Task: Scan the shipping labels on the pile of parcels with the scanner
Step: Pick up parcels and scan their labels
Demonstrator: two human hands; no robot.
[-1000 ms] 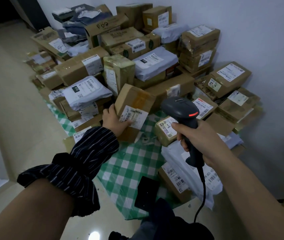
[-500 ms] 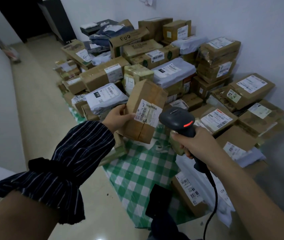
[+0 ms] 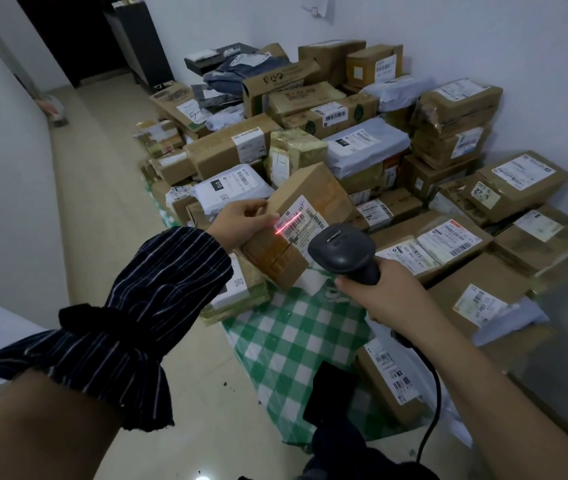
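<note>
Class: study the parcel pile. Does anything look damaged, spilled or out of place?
The top box by the right wall looks crumpled, its wrapping wrinkled and dented. Small red spots mark the floor beside the checked cloth. Nothing else stands out.

scanner (image 3: 343, 251) beam on label (image 3: 301, 221) — box (image 3: 296, 226) aloft

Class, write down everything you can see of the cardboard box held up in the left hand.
The box is oblong brown cardboard, taped shiny, tilted above the pile. The left hand grips its left end. Its white barcode label faces the scanner in the right hand; the scanner's red line crosses the label's near edge.
</note>
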